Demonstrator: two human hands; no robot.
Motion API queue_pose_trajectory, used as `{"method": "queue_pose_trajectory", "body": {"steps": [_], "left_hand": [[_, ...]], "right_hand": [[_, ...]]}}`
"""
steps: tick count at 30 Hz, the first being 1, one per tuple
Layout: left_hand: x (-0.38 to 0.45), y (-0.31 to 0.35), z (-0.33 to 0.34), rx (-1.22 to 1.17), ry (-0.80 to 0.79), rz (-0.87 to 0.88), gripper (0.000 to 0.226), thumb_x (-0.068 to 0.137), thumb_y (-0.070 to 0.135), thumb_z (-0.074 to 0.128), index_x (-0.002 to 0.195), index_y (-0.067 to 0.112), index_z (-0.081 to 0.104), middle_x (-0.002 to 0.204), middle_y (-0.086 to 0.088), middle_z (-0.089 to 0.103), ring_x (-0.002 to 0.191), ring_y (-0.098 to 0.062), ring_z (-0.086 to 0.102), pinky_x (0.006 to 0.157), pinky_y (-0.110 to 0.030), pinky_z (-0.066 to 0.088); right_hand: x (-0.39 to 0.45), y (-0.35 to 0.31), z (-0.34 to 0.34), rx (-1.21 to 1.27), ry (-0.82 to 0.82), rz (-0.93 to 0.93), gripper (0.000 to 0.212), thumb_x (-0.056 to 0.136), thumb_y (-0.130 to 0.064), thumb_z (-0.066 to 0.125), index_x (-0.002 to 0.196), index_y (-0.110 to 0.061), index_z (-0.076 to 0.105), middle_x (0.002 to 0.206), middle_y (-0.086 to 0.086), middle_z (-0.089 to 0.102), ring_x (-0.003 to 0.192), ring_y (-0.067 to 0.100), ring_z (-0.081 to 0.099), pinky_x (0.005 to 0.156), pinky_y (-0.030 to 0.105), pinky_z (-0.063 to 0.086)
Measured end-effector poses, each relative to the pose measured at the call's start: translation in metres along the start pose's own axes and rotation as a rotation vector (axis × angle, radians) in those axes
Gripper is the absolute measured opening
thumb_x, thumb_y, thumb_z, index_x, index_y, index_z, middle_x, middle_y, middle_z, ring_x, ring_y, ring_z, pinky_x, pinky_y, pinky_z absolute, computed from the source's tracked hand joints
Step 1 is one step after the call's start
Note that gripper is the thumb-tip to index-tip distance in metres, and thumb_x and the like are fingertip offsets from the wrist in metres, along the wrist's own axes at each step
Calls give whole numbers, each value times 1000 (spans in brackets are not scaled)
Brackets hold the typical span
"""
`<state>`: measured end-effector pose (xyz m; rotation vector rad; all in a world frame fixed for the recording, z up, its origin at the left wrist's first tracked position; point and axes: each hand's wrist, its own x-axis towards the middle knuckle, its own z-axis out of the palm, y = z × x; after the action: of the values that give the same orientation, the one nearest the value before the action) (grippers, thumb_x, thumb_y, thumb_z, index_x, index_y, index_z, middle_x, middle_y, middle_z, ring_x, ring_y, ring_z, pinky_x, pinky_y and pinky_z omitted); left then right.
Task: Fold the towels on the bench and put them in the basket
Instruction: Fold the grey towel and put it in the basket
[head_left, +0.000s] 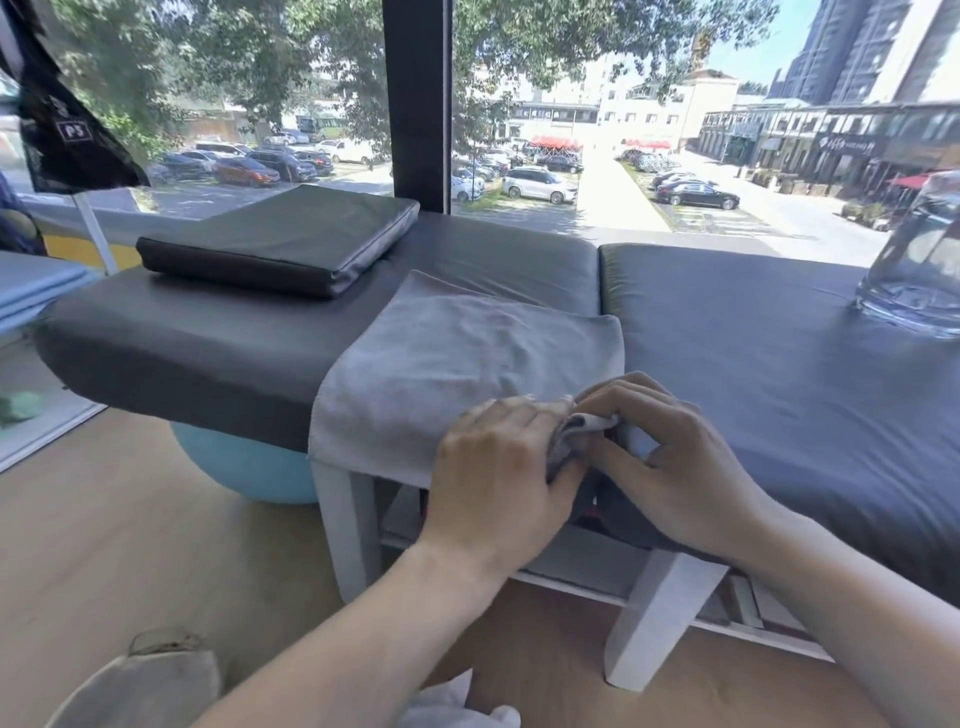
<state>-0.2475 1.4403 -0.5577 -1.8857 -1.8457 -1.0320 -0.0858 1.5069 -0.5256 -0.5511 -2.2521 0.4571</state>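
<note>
Towel (457, 358) corner pinched by both curled hands.

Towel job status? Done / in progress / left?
Done: nothing visibly; no folded towel shows.
In hand: the grey microfibre towel lies spread over the dark padded bench; the left hand and right hand pinch its near edge together, apparently starting a fold.
Left: finish folding and basket it. A beige fabric container at bottom left may be the basket; unclear.

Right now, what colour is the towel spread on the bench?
Light grey, plain; the towel shows best in the head view, on the bench.
</note>
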Motion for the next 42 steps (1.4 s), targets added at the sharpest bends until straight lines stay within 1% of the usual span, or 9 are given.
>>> {"method": "queue_pose_trajectory", "body": {"steps": [4,9,14,17,20,24,28,33,42], "left_hand": [[4,0,0,-66,61,-75,19,97,38,59,90,30,75,81,11,74,79,-15,70,66,-28,48],[-4,1,6,-196,16,-41,38,90,31,47,114,28,76,114,12,76,114,-6,67,103,-36,53],[-12,-2,-1,-293,59,-61,36,92,30,50,118,28,74,111,15,76,119,-5,58,109,-28,43],[-13,-6,-11,-393,4,-105,34,94,34,47,116,33,72,96,19,75,96,-9,68,101,-21,48],[-16,-14,-16,-445,-19,-135,31,95,39,44,113,35,70,69,27,61,65,3,59,65,-17,45],[-21,-15,-19,-491,-10,-197,26,98,40,40,105,36,64,60,10,56,54,-13,54,53,-29,41],[-19,8,-25,-725,-73,-307,39,106,37,47,67,39,52,50,12,38,48,-6,34,50,-24,27],[-18,24,-29,-941,-80,-443,47,101,34,53,73,-4,50,62,-11,40,63,-11,37,58,-31,32],[-29,4,-49,-884,-54,-615,30,79,23,52,56,13,36,57,4,29,58,-12,25,50,-21,22]], "right_hand": [[17,34,1,214,7,373,48,80,-1,51,110,-36,67,124,-10,62,117,14,62,100,29,49],[82,71,-14,583,220,849,47,91,-11,69,135,-15,53,129,12,58,107,23,61,85,36,54],[110,87,-7,491,298,984,64,82,-9,78,137,1,49,136,23,57,124,37,60,102,52,51],[112,91,-3,394,288,995,76,78,-18,79,146,-19,45,123,10,62,107,28,66,94,46,57],[113,92,-6,374,320,976,52,85,-15,68,135,-21,57,107,6,63,90,21,66,75,36,62],[105,90,-19,534,526,947,35,89,-3,56,120,-15,67,94,7,61,77,18,58,43,21,52],[90,85,-43,537,681,927,35,85,-5,59,116,-17,69,89,5,56,68,16,51,38,15,43],[84,76,-71,499,653,866,34,87,-6,63,120,-12,69,78,4,54,58,18,49,38,16,38],[127,54,-22,551,402,701,27,92,-13,70,118,-14,64,92,6,61,65,18,60,50,23,56]]}}
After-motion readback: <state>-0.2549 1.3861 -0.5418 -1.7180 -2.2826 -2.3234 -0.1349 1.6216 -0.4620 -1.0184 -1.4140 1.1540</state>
